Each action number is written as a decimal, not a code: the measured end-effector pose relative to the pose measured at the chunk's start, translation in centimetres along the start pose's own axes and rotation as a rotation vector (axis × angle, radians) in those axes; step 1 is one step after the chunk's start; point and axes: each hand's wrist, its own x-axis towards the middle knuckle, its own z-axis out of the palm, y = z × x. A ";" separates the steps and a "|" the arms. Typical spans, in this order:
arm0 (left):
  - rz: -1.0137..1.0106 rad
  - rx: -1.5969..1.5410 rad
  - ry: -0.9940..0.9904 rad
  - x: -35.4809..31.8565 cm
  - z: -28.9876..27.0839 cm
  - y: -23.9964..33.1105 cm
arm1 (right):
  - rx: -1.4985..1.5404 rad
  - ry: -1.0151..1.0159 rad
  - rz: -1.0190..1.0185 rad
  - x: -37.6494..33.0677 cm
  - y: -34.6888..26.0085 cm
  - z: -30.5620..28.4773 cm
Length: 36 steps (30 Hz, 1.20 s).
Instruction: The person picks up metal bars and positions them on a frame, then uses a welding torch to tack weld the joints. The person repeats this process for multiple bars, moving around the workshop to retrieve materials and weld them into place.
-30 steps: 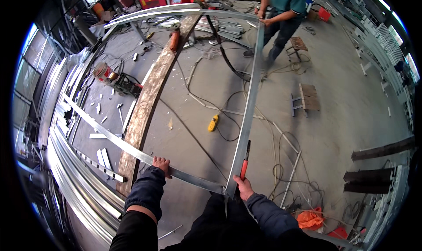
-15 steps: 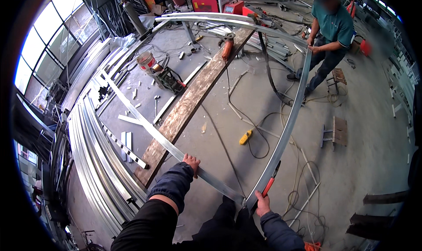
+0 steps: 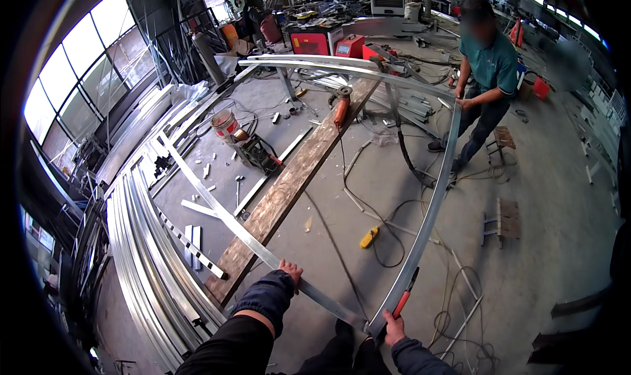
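Note:
A large frame of long silvery metal tubes spreads out in front of me, its near corner just before my feet. Fingers wrapped over its left tube (image 3: 253, 243), my left hand (image 3: 290, 274) grips the bar a short way from that corner. My right hand (image 3: 394, 329) is closed around a red-handled tool (image 3: 402, 301) with a dark, narrow head, lying along the right tube (image 3: 420, 243). Whether the right fingers also press on the tube is hard to see. At the far right corner, another person (image 3: 486, 66) in a green shirt has both hands on the frame.
Beneath the frame lies a long wooden plank (image 3: 282, 191) bearing an orange angle grinder (image 3: 342, 109). A bucket (image 3: 225, 124), a yellow power socket (image 3: 369, 237) and trailing cables are on the floor. Stacked metal tubes (image 3: 148, 243) lie left; small stools (image 3: 507, 218) stand right.
My view has tilted up a little, showing more of the far workshop. Both hands keep their hold on the bar and the red-handled tool. The frame stays nearly in place.

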 end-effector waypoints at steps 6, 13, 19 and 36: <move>-0.009 0.019 0.100 -0.1 -0.4 -0.2 | -0.021 0.040 -0.078 0.2 1.0 0.7; 0.096 -0.094 0.101 -0.4 0.0 -2.2 | -0.068 0.074 -0.139 1.4 2.1 -0.4; 0.285 -0.596 0.657 -4.5 3.9 -7.0 | -0.151 0.154 -0.060 -2.2 -0.1 0.4; 0.574 -0.750 0.480 -5.6 -1.7 1.6 | -0.173 0.173 -0.109 -1.4 -2.5 4.1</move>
